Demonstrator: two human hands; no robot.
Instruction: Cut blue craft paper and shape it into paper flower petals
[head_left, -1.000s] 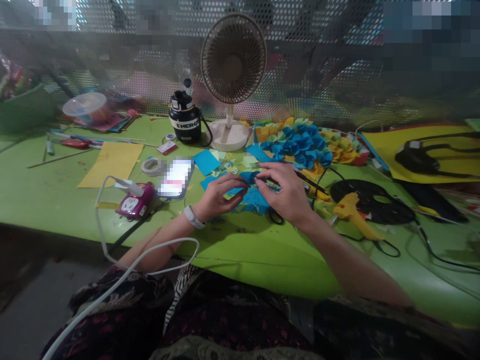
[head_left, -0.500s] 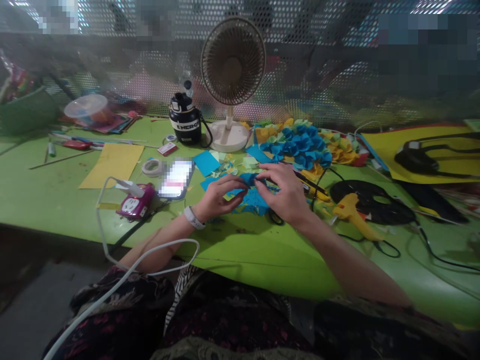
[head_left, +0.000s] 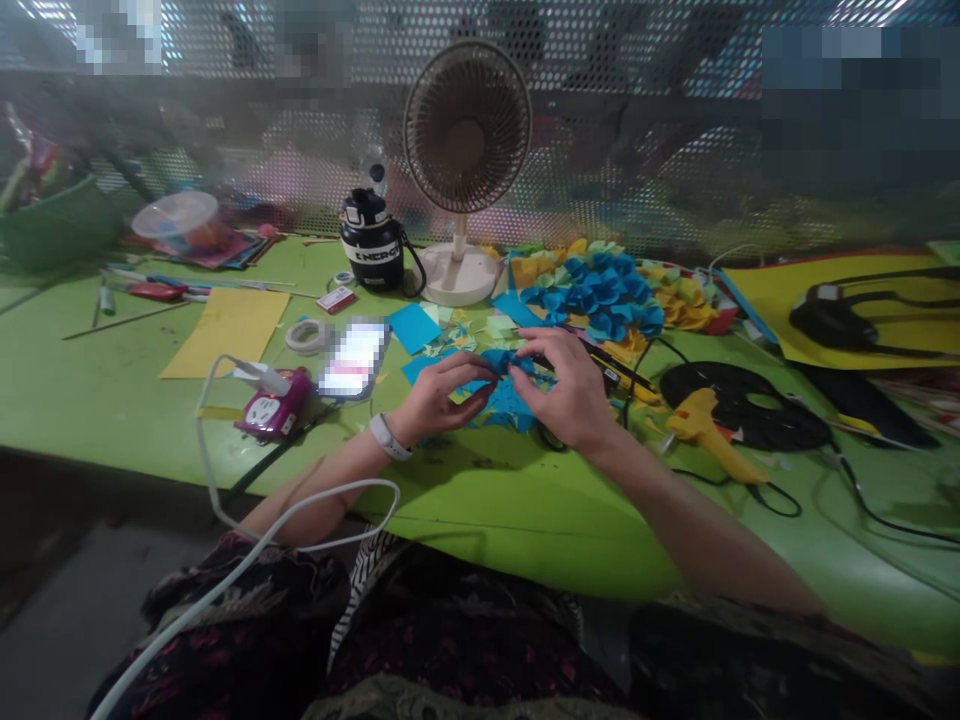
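Both hands pinch a small folded piece of blue paper (head_left: 502,362) above the green table (head_left: 120,400). My left hand (head_left: 439,397), with a white watch on its wrist, grips the paper's left end. My right hand (head_left: 566,388) holds its right end between fingertips. Beneath them lie loose blue paper scraps (head_left: 501,408). Just beyond my right hand is a mass of blue and yellow paper flowers (head_left: 604,290). A phone (head_left: 354,358) lies left of my left hand, its screen blurred.
A yellow hot glue gun (head_left: 705,428) and black cables lie to the right. A pink power socket (head_left: 274,404), tape roll (head_left: 306,337), yellow card (head_left: 225,333), black bottle (head_left: 371,242) and desk fan (head_left: 466,130) stand around. Perforated metal mesh (head_left: 615,200) runs behind the table.
Both hands stay nearly in place, still pinching the blue paper. The paper sits slightly lower and the whole view has shifted a little.
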